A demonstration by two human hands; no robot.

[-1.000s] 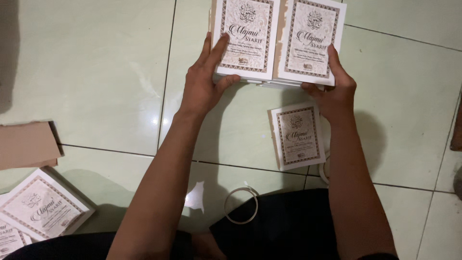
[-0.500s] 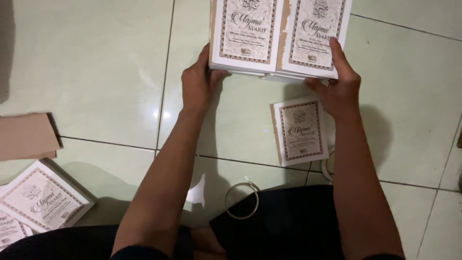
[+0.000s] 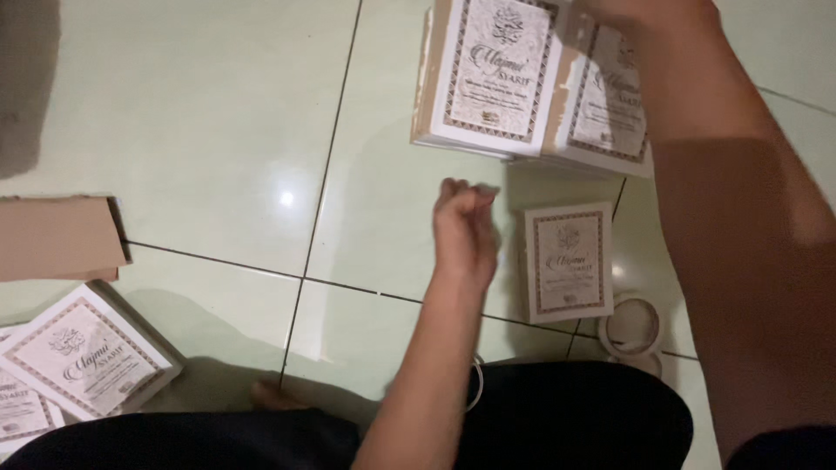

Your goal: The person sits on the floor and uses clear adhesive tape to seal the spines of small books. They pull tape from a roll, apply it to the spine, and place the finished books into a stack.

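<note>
Nearest, a roll of tape is seen on the tiled floor, beside a single small book with a white cover and ornate brown border. The left hand, loosely curled and empty, hangs just left of it. Beyond, two stacks of matching books stand side by side, long axes pointing away. The right hand is laid on the right stack; its grip cannot be told.

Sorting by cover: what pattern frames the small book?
A brown ornamental border on white, small book, head view.
</note>
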